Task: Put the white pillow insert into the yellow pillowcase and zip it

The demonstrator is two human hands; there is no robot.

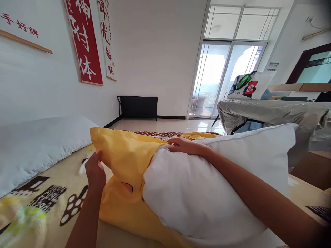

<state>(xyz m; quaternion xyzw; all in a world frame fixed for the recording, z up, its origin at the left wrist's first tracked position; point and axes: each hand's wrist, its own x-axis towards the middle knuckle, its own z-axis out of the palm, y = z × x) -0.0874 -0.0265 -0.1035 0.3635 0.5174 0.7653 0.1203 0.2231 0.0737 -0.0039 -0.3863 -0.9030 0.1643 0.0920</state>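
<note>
A white pillow (196, 193) lies before me, its left end inside a yellow pillowcase (126, 151). The rest of the pillow sticks out to the right, bare. My left hand (95, 170) is closed on the left edge of the pillowcase, thumb and fingers pinching the cloth. At the mouth of the case, my right hand (187, 146) lies over the top of the pillow; its fingertips reach the yellow rim and are partly hidden by cloth. A small red patch with a dark outline shows on the pillowcase front.
Another white pillow (46, 148) lies at the left against the wall. Under everything is a beige patterned blanket (57, 168). To the right stands a table under a silvery plastic cover (271, 110), bearing a printed bag (248, 84). A black folded item (139, 106) leans on the far wall.
</note>
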